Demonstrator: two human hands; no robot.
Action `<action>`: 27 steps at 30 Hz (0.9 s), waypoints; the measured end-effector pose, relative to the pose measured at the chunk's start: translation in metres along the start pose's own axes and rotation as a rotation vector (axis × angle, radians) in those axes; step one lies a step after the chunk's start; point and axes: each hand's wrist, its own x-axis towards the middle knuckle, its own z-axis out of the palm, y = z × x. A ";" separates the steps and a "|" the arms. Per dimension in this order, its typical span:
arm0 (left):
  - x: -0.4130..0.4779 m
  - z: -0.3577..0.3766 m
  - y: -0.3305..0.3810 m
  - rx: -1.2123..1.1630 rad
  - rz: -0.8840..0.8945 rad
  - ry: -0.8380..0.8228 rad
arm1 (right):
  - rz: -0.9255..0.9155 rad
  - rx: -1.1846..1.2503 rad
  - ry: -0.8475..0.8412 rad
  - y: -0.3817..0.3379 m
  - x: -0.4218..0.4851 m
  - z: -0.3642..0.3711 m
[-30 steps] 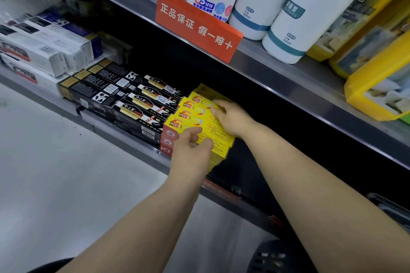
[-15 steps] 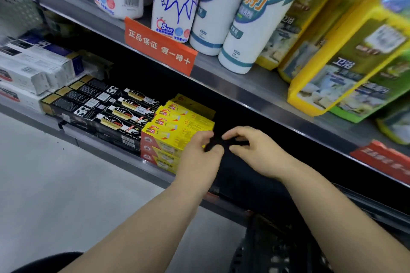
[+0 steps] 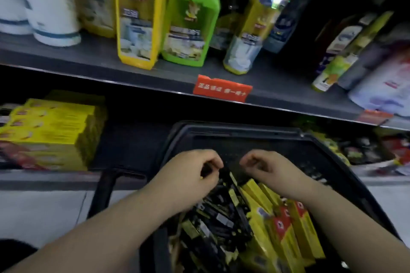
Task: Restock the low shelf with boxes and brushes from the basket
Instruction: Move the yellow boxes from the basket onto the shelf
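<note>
Both hands are held over the black plastic basket (image 3: 244,131), which stands just in front of the low dark shelf (image 3: 128,146). The left hand (image 3: 195,173) is curled above the slim black-and-gold boxes (image 3: 221,217); something dark shows at its fingertips (image 3: 218,163), but through the blur it cannot be told whether it is pinched. The right hand (image 3: 266,168) is loosely curled, with nothing seen in it, above the long yellow cardboard boxes (image 3: 286,228). A box is best taken by its long sides, lifted straight out so that its neighbours are not dragged, and laid flush beside the stack of yellow boxes (image 3: 51,131) on the shelf.
</note>
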 end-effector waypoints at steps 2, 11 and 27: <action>0.001 0.022 0.013 -0.048 0.006 -0.092 | 0.114 -0.039 -0.015 0.047 -0.019 0.000; 0.008 0.072 0.012 -0.145 -0.160 -0.302 | 0.435 -0.556 -0.315 0.181 -0.050 0.042; 0.012 0.071 0.010 -0.175 -0.178 -0.319 | 0.847 -0.177 -0.240 0.191 -0.046 0.046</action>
